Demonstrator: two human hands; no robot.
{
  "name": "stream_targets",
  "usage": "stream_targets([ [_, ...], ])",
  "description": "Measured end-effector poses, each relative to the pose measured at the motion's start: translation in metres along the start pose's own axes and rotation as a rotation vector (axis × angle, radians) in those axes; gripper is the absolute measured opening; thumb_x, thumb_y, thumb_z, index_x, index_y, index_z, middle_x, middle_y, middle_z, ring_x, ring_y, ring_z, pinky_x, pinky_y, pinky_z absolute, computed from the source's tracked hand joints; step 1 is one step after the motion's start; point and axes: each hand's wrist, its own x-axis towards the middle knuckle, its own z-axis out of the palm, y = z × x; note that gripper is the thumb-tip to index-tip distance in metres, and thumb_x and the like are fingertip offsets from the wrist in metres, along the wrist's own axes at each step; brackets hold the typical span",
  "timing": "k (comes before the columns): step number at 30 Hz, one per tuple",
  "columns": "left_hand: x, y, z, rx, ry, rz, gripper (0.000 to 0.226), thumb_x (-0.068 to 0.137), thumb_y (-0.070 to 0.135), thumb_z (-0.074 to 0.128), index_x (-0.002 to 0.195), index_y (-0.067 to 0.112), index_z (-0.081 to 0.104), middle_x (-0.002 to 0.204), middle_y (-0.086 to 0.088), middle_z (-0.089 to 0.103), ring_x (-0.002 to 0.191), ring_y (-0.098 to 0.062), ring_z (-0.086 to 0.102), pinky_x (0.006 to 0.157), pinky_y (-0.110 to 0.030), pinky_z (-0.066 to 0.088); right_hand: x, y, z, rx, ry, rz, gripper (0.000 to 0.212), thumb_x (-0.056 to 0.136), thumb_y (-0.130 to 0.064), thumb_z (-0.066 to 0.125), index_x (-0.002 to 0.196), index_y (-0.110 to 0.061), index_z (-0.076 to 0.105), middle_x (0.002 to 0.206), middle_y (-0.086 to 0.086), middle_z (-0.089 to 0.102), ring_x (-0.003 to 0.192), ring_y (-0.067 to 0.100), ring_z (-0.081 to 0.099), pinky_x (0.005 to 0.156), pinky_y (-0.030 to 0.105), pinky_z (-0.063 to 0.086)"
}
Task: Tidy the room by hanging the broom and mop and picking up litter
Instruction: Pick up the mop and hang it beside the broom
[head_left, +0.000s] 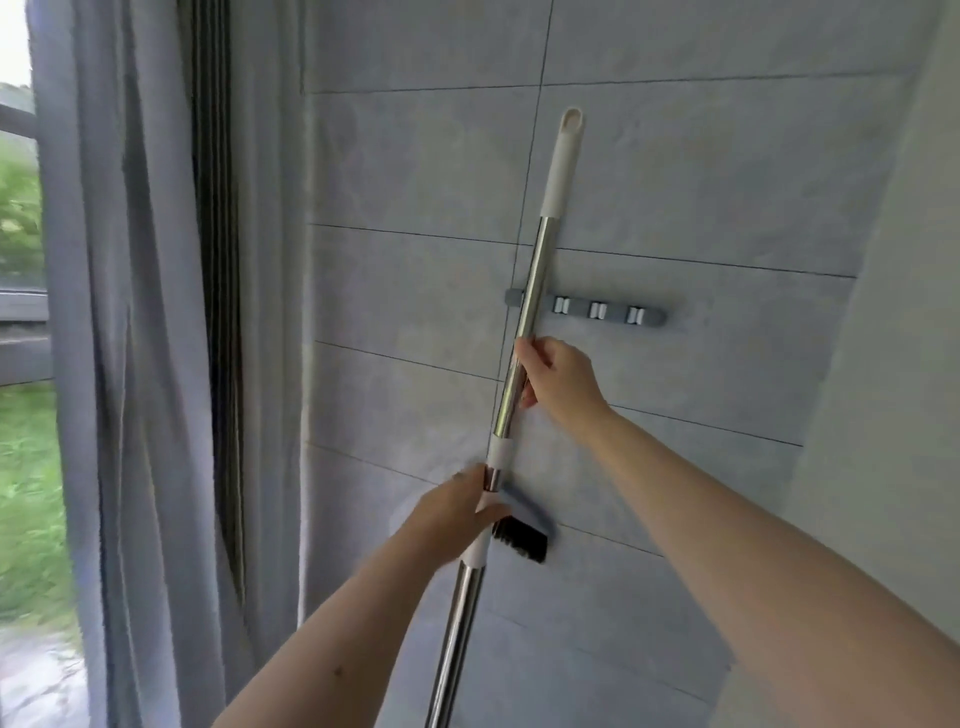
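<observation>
I hold a long steel pole (535, 275) with a white hanging cap, nearly upright against the grey tiled wall. Its lower end runs out of view, so I cannot tell whether it is the broom or the mop. My right hand (558, 382) grips the shaft just below the wall rack. My left hand (460, 512) grips it lower, at a white joint. The pole crosses the left end of the grey wall rack (613, 312), which carries three white clips to the pole's right. A black-bristled brush head (522, 538) with a grey-blue back sits right of my left hand; whether it is attached is unclear.
Grey curtains (145, 364) hang at the left beside a dark window frame (215, 312), with grass outside. A pale wall or column (893, 364) juts out at the right. The tiled wall (405, 182) spreads around the rack.
</observation>
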Motion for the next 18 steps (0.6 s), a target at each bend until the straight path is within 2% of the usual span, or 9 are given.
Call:
stream_targets([
  [2,0.032,0.010,0.010,-0.082,-0.035,0.019,0.030,0.088,0.048,0.053,0.102,0.023,0.044,0.096,-0.002,0.058,0.088,-0.023,0.058,0.068,-0.028,0.038,0.017,0.013,-0.015,0.020,0.038,0.028,0.032,0.097,-0.030,0.047,0.070,-0.013,0.053,0.054,0.001,0.053,0.030,-0.001,0.051,0.039,0.011,0.045],
  [5,0.078,0.024,0.019,-0.166,-0.090,0.061,0.037,0.086,0.044,0.059,0.110,0.017,0.050,0.095,-0.001,0.059,0.090,-0.023,0.061,0.076,-0.034,0.050,0.042,0.028,-0.034,0.010,0.091,0.051,0.032,0.097,-0.029,0.047,0.068,-0.018,0.051,0.056,0.001,0.052,0.031,-0.002,0.050,0.037,0.009,0.043],
  [8,0.119,0.035,0.027,-0.238,-0.122,0.093,0.037,0.084,0.040,0.065,0.109,0.013,0.055,0.095,-0.002,0.059,0.085,-0.018,0.058,0.080,-0.031,0.050,0.066,0.041,-0.050,-0.054,0.145,0.074,0.031,0.097,-0.029,0.046,0.068,-0.018,0.050,0.056,0.001,0.051,0.030,-0.003,0.050,0.037,0.007,0.040],
  [11,0.151,0.046,0.030,-0.213,-0.139,0.165,0.038,0.086,0.041,0.063,0.107,0.011,0.056,0.095,-0.003,0.060,0.089,-0.020,0.060,0.077,-0.028,0.048,0.085,0.048,-0.062,-0.104,0.201,0.089,0.032,0.097,-0.030,0.046,0.068,-0.019,0.050,0.055,0.000,0.051,0.029,-0.004,0.049,0.037,0.006,0.039],
  [14,0.173,0.056,0.033,-0.163,-0.150,0.190,0.041,0.087,0.045,0.059,0.109,0.011,0.055,0.103,-0.006,0.064,0.094,-0.024,0.063,0.086,-0.037,0.053,0.099,0.054,-0.072,-0.119,0.207,0.096,0.034,0.098,-0.026,0.046,0.065,-0.018,0.049,0.053,0.002,0.049,0.028,-0.004,0.048,0.035,0.005,0.037],
  [18,0.202,0.067,0.038,-0.189,-0.120,0.213,0.041,0.086,0.046,0.059,0.101,0.009,0.057,0.100,-0.009,0.065,0.092,-0.025,0.062,0.084,-0.039,0.051,0.122,0.062,-0.090,-0.132,0.236,0.117,0.027,0.098,-0.026,0.046,0.079,-0.009,0.053,0.056,0.002,0.050,0.029,0.000,0.051,0.035,0.006,0.038],
])
